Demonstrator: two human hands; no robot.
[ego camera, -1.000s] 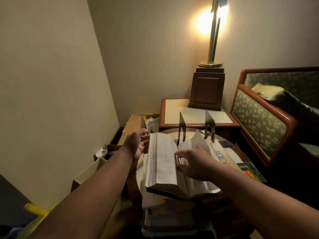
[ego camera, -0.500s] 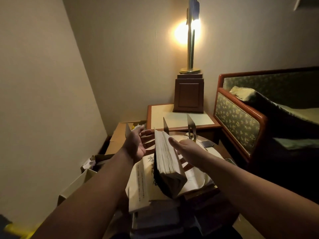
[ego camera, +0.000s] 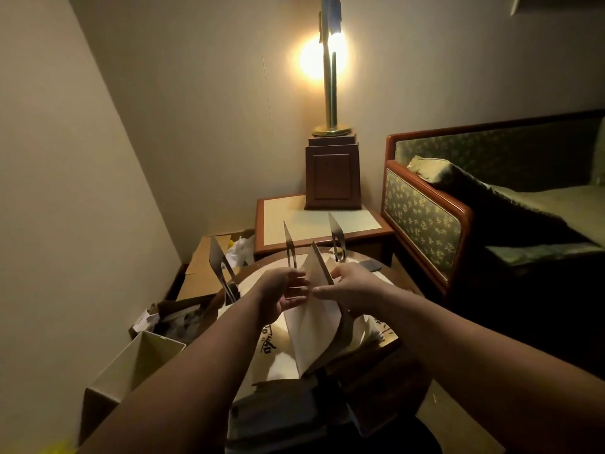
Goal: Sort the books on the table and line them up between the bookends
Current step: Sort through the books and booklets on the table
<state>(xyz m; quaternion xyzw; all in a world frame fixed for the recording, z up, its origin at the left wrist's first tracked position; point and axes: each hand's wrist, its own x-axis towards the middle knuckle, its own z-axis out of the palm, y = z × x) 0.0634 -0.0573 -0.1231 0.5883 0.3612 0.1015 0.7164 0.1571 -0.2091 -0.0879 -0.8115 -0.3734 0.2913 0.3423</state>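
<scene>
A thick pale book stands on edge, tilted, on top of a pile of books on the round table. My left hand presses flat against its left cover with straight fingers. My right hand grips its right side, thumb across the near edge. Three metal bookends stand upright behind: one at the left, one in the middle, one at the right. A white booklet with black characters lies under the book.
A wooden side table with a lamp base stands behind the round table. A patterned sofa arm is at the right. Cardboard boxes and loose clutter fill the floor at the left, by the wall.
The book lay open under my hands, was closed and stood on edge, and now sits higher and tilted between both hands. My right hand has moved from flat on the pages to gripping its side.
</scene>
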